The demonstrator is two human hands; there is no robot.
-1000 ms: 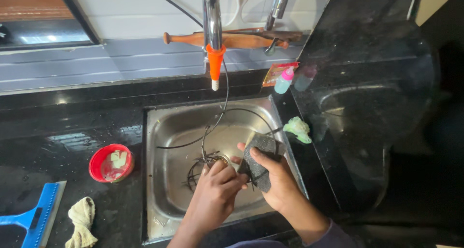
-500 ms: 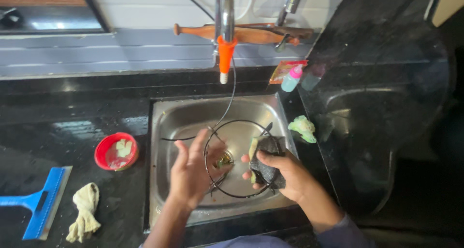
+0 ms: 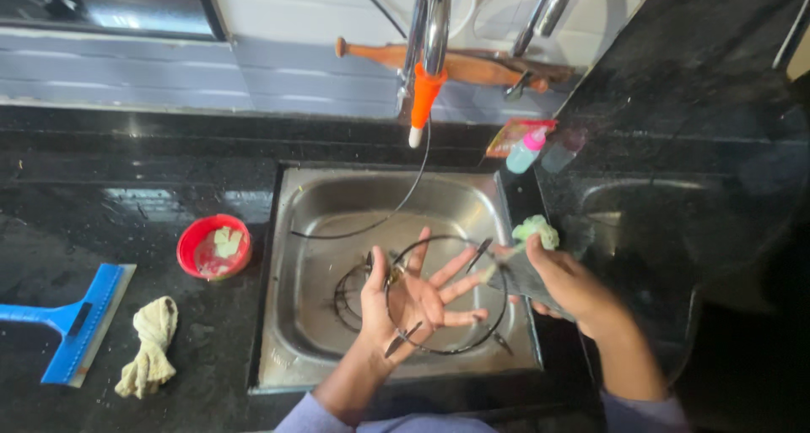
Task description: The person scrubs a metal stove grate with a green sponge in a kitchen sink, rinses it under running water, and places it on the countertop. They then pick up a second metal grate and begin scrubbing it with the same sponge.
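At a stainless steel sink (image 3: 321,230): left hand (image 3: 418,302) spread wide open, palm up, 1 round black wire stove ring (image 3: 447,294) resting against it over the basin. Right hand (image 3: 569,285) closed round 1 dark scrub pad (image 3: 515,273) at the sink's right rim. Nearby: 1 red plastic bowl (image 3: 213,247), 1 blue squeegee (image 3: 72,319), 1 cream rag (image 3: 150,346). Vs 0.5 s earlier: ring has shifted right w/ the left hand; pad hand lifted to the rim.

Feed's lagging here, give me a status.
Left hand open, palm up, wire ring stand across it. Right hand grips dark scrub pad. Over sink; nothing blocking.
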